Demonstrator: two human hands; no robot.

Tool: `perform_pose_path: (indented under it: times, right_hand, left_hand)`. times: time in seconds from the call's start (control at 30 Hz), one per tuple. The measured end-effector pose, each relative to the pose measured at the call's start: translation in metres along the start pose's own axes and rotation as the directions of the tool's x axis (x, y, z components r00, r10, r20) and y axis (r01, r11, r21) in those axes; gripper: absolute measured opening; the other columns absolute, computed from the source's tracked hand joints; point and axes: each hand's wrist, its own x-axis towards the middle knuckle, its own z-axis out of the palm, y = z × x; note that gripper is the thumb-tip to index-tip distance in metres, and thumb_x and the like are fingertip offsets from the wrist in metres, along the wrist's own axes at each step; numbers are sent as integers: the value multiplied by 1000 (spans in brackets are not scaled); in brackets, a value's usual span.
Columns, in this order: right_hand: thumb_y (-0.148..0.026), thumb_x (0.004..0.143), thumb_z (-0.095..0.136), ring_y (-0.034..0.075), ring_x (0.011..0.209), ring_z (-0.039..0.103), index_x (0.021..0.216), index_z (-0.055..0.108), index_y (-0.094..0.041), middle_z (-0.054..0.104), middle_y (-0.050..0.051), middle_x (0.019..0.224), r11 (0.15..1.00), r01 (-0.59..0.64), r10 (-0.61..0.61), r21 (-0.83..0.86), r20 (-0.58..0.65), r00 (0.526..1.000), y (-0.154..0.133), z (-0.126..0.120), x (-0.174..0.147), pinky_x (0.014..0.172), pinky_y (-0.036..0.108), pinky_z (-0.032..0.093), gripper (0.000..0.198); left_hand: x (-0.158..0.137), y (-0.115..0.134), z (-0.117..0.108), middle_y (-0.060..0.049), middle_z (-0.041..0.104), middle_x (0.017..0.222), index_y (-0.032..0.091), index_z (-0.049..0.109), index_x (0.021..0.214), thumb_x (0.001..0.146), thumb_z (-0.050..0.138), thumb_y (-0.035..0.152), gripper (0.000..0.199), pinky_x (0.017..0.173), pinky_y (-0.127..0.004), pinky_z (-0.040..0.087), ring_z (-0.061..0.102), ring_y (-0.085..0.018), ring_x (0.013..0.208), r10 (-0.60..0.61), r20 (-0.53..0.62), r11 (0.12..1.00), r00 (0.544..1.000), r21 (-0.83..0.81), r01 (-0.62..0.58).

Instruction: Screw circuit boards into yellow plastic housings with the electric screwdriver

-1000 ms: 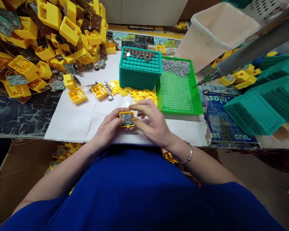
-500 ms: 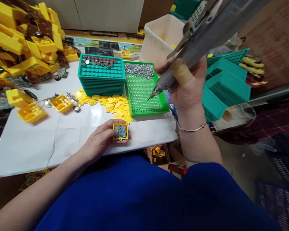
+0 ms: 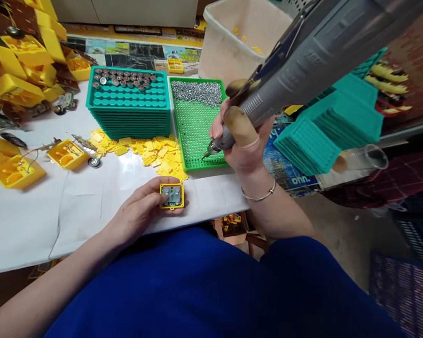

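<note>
My left hand point(image 3: 144, 203) grips a small square yellow plastic case point(image 3: 172, 196) by its left side, just above the white tabletop. The case is open at the top and shows a circuit board with grey parts inside. My right hand point(image 3: 245, 136) is wrapped round a grey electric screwdriver point(image 3: 285, 70), with brownish covers on the thumb and a finger. The screwdriver's bit points down and left over the front part of a green perforated tray point(image 3: 193, 126). A heap of small silver screws point(image 3: 199, 93) lies at that tray's back end.
A stack of teal trays point(image 3: 129, 103) holding round metal-capped parts stands left of the green tray. Small yellow pieces point(image 3: 158, 152) are scattered before it. Yellow housings point(image 3: 24, 56) pile up at far left. A whitish bin point(image 3: 218, 42) and more teal trays point(image 3: 313, 136) stand right.
My right hand has brought the screwdriver down and to the left, its bit nearer the yellow case. My left hand keeps its hold on the case. The camera view has shifted slightly.
</note>
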Motion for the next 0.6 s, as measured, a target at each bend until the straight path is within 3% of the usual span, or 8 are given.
perform_pose_path:
  times: [0.13,0.37,0.5,0.6]
  right_hand:
    - [-65,83,58,13,52,53,83,55,-26,52,-3,62,997,-52,50,-59,-30,998,0,1,-2,54,31,49,38]
    - [-65,68,74,11,51,53,82,56,-28,56,-3,76,997,-47,53,55,-116,992,-6,7,-1,47,29,50,43]
    - [-58,75,71,12,50,51,78,57,-27,51,-4,65,997,-34,40,75,-86,996,-7,7,-3,46,28,48,35]
    - [-65,79,63,13,53,53,78,55,-26,49,-3,65,997,-74,72,-19,-55,996,-4,6,-5,52,30,51,40]
  left_hand:
    - [0,-1,-1,-11,72,100,14,59,114,81,61,22,34,85,-39,58,70,-27,98,-5,0,1000,1000,-1,5]
    - [2,-1,-1,-10,72,98,13,60,111,77,62,20,35,84,-39,59,70,-25,95,9,-11,1000,1000,-19,-10]
    - [1,0,0,-9,72,99,14,61,111,77,64,21,35,83,-39,60,70,-25,94,12,-26,1000,1000,-29,-13]
    - [1,-1,0,-8,72,97,14,62,110,77,64,21,34,84,-39,60,70,-24,92,17,-21,999,1000,-33,-18]
